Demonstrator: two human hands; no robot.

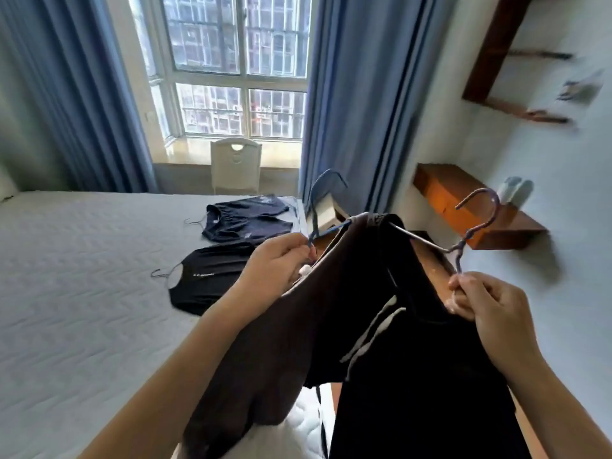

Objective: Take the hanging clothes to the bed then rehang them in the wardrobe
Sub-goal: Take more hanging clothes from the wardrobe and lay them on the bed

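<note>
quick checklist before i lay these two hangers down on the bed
1. Left hand grips the blue wire hanger carrying the brown garment: ok.
2. Right hand pinches the purple wire hanger carrying the black white-striped garment: ok.
3. Two held garments separated: not ok, they overlap near the top.
4. Bare space on the grey quilted bed: ok.
5. Black top and navy shorts lie out of the way: ok.
6. Garments seated fully on hangers: cannot tell.

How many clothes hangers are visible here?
4 hangers: one in the left hand, one in the right hand, one with the navy shorts on the bed, one with the black top. Held clothes may hide more.
</note>
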